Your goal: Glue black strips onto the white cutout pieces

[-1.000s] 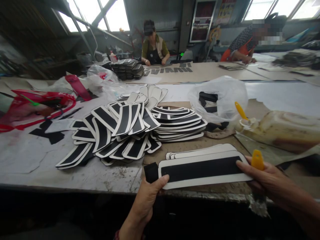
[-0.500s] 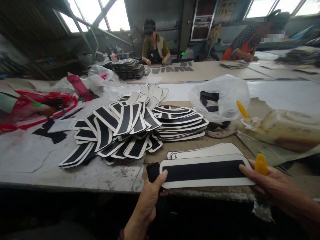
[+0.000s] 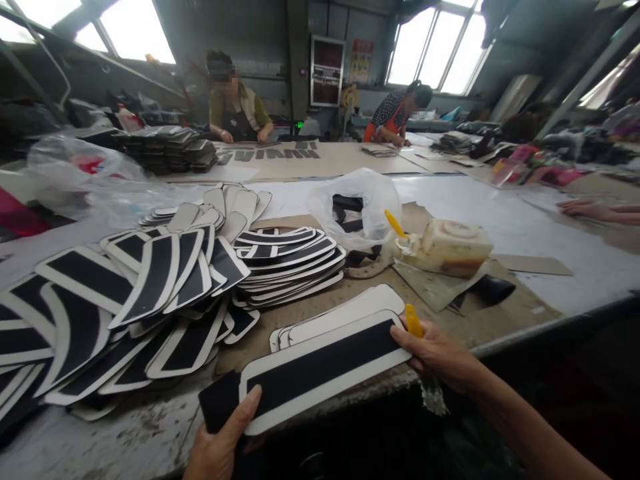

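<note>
A white strip with a black centre band [image 3: 325, 370] is held at its two ends above the table's front edge. My left hand [image 3: 220, 437] pinches its left end, thumb on top, and a black piece [image 3: 220, 400] shows beside that thumb. At the right end my right hand [image 3: 430, 350] grips the strip and also has a yellow-handled tool [image 3: 413, 321] in it. Plain white strips [image 3: 345, 313] lie just behind. To the left are a loose heap of black-and-white strips [image 3: 155, 280] and a neater stack [image 3: 295, 267].
Behind stand a clear plastic bag [image 3: 383, 207] with black pieces and a stained container [image 3: 455, 247] with a yellow brush [image 3: 395, 223]. Two people work across the table; another person's hand [image 3: 585, 209] rests at the right. A black object [image 3: 493, 290] lies nearer.
The view has swung to the right, so everything sits further left. The held strip now slants, its right end higher. Both hands keep their hold.
</note>
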Available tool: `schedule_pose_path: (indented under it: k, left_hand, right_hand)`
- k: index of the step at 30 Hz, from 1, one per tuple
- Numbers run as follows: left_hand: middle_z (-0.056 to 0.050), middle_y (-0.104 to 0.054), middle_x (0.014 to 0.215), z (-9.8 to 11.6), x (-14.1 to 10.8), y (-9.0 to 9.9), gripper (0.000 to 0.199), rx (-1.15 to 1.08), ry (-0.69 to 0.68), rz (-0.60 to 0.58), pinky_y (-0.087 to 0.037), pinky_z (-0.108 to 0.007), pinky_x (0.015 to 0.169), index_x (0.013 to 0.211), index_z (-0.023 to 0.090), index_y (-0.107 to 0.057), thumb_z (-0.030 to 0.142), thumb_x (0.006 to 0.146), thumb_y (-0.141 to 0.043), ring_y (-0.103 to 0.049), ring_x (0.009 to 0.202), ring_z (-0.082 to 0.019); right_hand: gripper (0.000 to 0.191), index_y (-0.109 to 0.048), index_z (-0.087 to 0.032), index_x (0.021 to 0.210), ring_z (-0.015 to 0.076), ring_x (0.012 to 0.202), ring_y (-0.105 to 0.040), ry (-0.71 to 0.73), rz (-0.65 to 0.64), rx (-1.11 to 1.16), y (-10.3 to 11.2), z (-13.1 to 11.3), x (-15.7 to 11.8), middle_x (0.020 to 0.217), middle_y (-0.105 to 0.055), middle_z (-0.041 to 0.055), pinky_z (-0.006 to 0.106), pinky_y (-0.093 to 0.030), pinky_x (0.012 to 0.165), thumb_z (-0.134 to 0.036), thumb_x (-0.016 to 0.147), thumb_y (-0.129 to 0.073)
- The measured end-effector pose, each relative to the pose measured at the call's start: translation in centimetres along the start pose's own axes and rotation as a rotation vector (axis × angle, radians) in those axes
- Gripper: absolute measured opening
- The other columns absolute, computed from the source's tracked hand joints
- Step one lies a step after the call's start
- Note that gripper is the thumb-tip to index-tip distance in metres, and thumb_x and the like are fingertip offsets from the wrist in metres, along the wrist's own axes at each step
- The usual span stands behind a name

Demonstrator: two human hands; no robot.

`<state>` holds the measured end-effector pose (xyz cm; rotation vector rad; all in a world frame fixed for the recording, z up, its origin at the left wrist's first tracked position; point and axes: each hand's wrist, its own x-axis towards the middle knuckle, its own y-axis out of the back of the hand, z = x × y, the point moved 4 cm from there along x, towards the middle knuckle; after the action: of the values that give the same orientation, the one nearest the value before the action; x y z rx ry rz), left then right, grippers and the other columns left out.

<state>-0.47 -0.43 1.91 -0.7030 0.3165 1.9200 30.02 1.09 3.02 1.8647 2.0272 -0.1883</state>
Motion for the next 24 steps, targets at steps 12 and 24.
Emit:
schedule_pose_path:
  k: [12,24]
  left_hand:
    - [-0.006,-0.067,0.092,-1.7,1.1,0.0,0.048,-0.183,0.173,-0.102,-0.052,-0.026,0.049,0.097,0.015,-0.062,0.020,0.054,-0.082,-0.063,0.068,-0.021]
    - [-0.002,-0.059,0.061,-1.1,0.9,0.3,0.027,-0.324,0.223,-0.233,-0.034,-0.016,0.036,0.079,0.009,-0.063,0.022,0.061,-0.078,-0.049,0.047,-0.009]
  right_hand:
    - [0.046,-0.038,-0.019,0.063,0.0039,0.038,-0.020,-0.037,-0.087,0.173,0.1,0.8,0.0,0.041,-0.031,-0.0095,0.019,-0.013,0.037,-0.058,0.080,-0.056]
    - [0.049,-0.038,-0.020,0.062,0.0048,0.039,-0.014,-0.219,0.034,0.324,-1.2,1.3,1.1,0.042,-0.025,-0.0088,0.020,-0.012,0.038,-0.060,0.070,-0.064]
